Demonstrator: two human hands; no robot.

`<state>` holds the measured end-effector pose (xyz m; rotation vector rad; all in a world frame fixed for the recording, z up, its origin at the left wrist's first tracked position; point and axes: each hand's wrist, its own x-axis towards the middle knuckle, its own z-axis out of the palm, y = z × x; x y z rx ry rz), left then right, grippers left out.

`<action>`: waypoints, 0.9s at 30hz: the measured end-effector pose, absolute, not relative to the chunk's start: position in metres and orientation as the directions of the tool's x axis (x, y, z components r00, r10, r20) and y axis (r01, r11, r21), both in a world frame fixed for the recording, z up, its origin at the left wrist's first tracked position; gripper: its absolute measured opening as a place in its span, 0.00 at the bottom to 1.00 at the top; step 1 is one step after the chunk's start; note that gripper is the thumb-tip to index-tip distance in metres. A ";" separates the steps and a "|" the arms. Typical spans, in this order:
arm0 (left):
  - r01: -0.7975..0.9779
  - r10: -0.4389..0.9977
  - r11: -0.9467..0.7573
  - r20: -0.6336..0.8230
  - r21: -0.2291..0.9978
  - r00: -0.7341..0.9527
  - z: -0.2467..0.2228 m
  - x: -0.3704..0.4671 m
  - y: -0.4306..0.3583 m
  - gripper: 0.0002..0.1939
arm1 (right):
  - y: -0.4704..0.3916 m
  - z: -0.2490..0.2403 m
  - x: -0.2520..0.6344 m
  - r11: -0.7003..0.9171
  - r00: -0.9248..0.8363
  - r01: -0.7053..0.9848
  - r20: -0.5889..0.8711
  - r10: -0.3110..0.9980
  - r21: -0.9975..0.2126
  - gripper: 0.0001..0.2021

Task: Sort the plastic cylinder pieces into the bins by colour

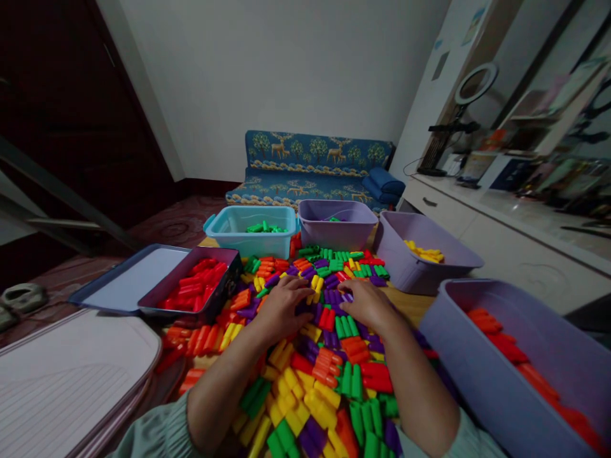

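A thick heap of plastic pieces shaped like joined tubes, in red, orange, yellow, green and purple, covers the table in front of me. My left hand (285,304) rests over the heap, thumb and fingers apart, its fingertips beside a yellow piece (316,287). To its right, my right hand (366,303) reaches in with bent fingers around a purple piece (347,297), seemingly pinching it; the grip is partly hidden. Red pieces (327,319) and green pieces (346,327) lie between my forearms.
Behind the heap stand a turquoise bin (248,242) with green pieces and a purple bin (337,232). Two more purple bins, one with yellow (405,270) and one with red pieces (501,381), line the right. At left is an open lidded box (222,305) of red pieces.
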<state>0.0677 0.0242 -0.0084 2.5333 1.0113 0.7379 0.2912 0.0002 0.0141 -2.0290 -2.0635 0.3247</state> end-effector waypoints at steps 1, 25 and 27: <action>0.548 0.697 -0.712 0.346 0.439 0.629 -0.009 0.068 0.023 0.23 | -0.002 0.016 0.289 0.033 -0.042 0.954 -0.023 0.999 -0.298 0.22; 0.600 0.711 -0.702 0.330 0.384 0.620 -0.014 0.069 0.025 0.31 | -0.002 0.007 0.288 0.076 -0.152 0.902 -0.148 0.977 -0.424 0.35; 0.598 0.710 -0.703 0.334 0.385 0.620 -0.015 0.069 0.025 0.31 | -0.002 0.006 0.288 0.097 -0.171 0.905 -0.144 0.975 -0.415 0.34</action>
